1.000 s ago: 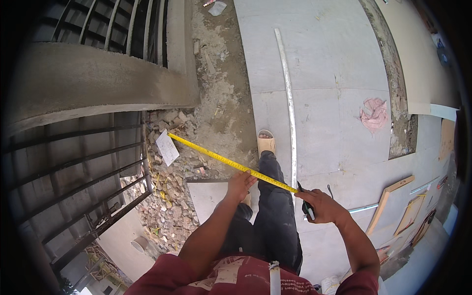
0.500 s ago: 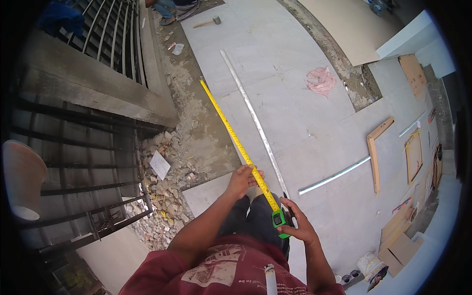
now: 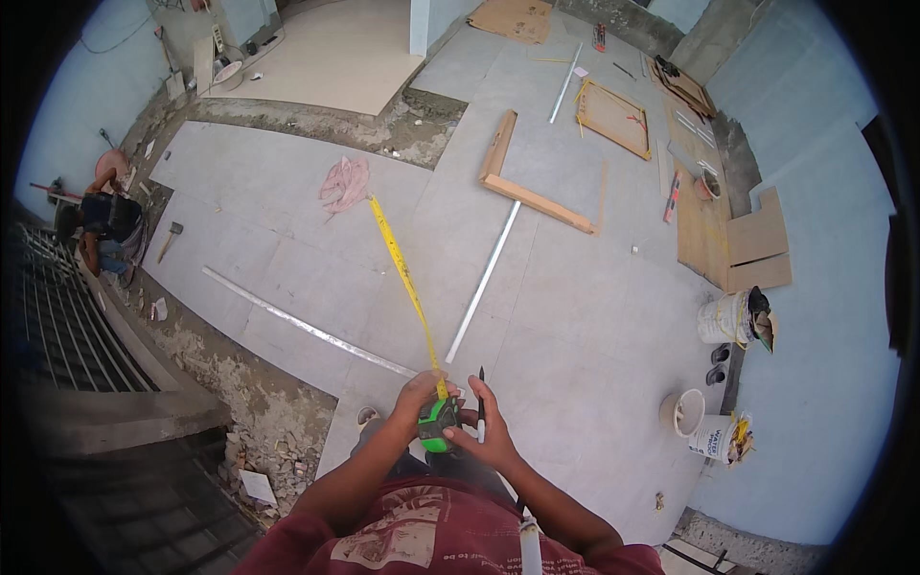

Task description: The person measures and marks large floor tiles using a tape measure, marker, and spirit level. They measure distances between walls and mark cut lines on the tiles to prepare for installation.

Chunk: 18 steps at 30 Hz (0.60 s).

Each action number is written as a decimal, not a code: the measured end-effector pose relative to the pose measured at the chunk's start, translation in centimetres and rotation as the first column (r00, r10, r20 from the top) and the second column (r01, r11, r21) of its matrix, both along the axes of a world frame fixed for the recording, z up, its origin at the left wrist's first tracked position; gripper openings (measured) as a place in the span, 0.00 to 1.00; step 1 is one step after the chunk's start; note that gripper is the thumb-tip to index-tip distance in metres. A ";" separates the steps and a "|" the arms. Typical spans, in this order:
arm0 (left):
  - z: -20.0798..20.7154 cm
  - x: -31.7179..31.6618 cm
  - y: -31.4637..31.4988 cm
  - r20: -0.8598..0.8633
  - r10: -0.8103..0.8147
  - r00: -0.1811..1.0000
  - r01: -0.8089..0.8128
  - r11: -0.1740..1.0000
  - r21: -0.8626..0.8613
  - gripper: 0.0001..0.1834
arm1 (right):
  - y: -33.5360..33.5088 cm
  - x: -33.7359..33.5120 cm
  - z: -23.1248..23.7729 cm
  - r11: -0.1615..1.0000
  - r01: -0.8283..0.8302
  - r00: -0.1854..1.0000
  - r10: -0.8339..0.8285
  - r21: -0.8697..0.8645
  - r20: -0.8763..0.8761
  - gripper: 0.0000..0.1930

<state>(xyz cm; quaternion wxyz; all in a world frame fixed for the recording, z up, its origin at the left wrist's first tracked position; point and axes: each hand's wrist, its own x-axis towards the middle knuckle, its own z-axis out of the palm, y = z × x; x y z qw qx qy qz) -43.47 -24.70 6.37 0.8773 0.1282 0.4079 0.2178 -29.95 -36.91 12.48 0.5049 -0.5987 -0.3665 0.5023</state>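
In front of my waist is a green and black tape measure (image 3: 439, 428), its yellow blade (image 3: 401, 264) run out over the grey floor tiles to beside a pink cloth (image 3: 344, 185). My left hand (image 3: 416, 398) is closed at the mouth of the case, where the blade comes out. With its thumb on the case, my right hand (image 3: 491, 436) also grips a slim black and white marker (image 3: 481, 407), held upright between the fingers. One long metal straightedge (image 3: 316, 333) lies left of the blade, and another metal bar (image 3: 484, 283) lies to its right.
An L-shaped wooden frame (image 3: 537, 199) lies ahead. At far left a person (image 3: 110, 216) crouches near a mallet (image 3: 170, 240). Buckets (image 3: 724, 319) stand along the right wall. Rubble (image 3: 264, 460) and a broken tile edge run along the left.
My view has swung to the right, and the blade's far end now lies near the pink cloth. Less blade is out. My left hand has moved from along the blade to the case.
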 end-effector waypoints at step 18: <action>-7.8 17.6 7.6 -0.274 -0.228 0.934 0.234 0.972 -0.009 0.14 | -16.4 26.3 -8.4 0.543 0.787 0.617 -0.678 -0.294 0.400 0.20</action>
